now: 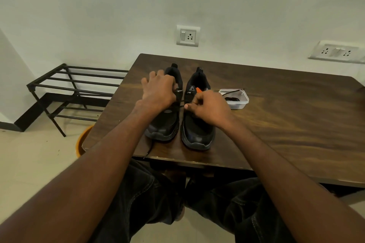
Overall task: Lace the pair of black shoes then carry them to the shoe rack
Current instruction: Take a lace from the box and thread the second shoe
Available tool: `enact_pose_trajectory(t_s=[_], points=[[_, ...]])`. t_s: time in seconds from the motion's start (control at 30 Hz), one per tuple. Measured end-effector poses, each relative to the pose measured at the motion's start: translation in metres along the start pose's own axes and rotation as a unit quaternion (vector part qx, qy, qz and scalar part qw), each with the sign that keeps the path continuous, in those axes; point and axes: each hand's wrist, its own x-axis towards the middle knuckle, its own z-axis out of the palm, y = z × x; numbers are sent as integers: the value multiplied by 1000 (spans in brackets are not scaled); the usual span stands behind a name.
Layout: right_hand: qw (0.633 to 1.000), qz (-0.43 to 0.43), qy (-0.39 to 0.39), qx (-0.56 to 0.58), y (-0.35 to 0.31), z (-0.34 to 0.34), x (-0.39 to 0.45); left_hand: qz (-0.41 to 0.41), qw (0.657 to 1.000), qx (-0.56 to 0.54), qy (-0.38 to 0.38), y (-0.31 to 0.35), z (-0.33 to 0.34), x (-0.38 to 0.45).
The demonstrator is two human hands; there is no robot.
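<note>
Two black shoes stand side by side on the dark wooden table (276,116), toes toward me. My left hand (159,90) lies over the left shoe (166,124) at its eyelets, fingers curled on the upper. A black lace (180,102) runs taut from there to my right hand (209,107), which pinches it above the right shoe (197,132). The lace's other end (149,149) trails off the left shoe's toe to the table's front edge. A second black lace lies coiled in a clear plastic tub (235,98).
A black metal shoe rack (75,87) stands on the floor left of the table, against the wall. An orange bucket (82,140) sits under the table's left corner. Wall sockets (187,35) are behind the table. My legs are under the front edge.
</note>
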Motion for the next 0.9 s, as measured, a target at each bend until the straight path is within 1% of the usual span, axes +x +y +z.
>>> enact_pose_trajectory(t_s=[0.07, 0.13, 0.17, 0.2, 0.23, 0.3, 0.33, 0.4, 0.43, 0.47, 0.5, 0.53, 0.63, 0.67, 0.7, 0.73, 0.77, 0.83, 0.87, 0.9], points=[[988, 48, -2, 147, -4, -6, -6, -21, 1000, 3, -14, 2, -2, 0], [952, 118, -30, 282, -10, -17, -15, -37, 998, -25, -39, 3, -6, 0], [935, 143, -44, 322, -12, -23, -20, -44, 997, -41, -50, 4, -7, 0], [924, 150, -50, 347, -10, -28, -22, -54, 996, -56, -51, 6, -9, -1], [917, 146, -48, 368, -8, -33, -24, -69, 994, -74, -37, 8, -10, -2], [894, 132, -48, 427, -3, -42, -26, -109, 986, -119, 35, 12, -12, -4], [870, 132, -58, 472, 0, -47, -26, -119, 980, -140, 79, 14, -13, -5], [794, 142, -77, 585, 6, -57, -28, -93, 967, -196, 136, 16, -14, -6], [762, 139, -70, 628, 9, -62, -28, -66, 955, -250, 142, 17, -14, -5], [746, 134, -54, 651, 13, -67, -27, -36, 938, -320, 132, 20, -15, -4], [745, 127, -37, 653, 17, -71, -28, -10, 918, -382, 107, 25, -15, -5], [760, 114, -26, 639, 19, -75, -27, 17, 903, -423, 74, 31, -17, -7], [816, 60, -25, 575, 26, -80, -27, 102, 869, -482, -39, 47, -16, -10], [825, 44, -25, 562, 29, -81, -27, 120, 855, -499, -73, 52, -13, -11], [832, 35, -17, 553, 31, -81, -27, 131, 851, -501, -92, 54, -10, -11], [836, 35, 2, 547, 33, -82, -27, 131, 868, -470, -95, 54, -7, -11], [837, 42, 28, 545, 35, -82, -27, 118, 902, -406, -85, 50, -5, -11], [835, 68, 81, 539, 43, -84, -25, 90, 970, -220, -49, 38, -1, -7], [842, 80, 99, 524, 47, -85, -25, 88, 988, -120, -29, 31, 0, -6], [854, 86, 107, 502, 51, -85, -24, 90, 995, -49, -18, 27, 1, -6]])
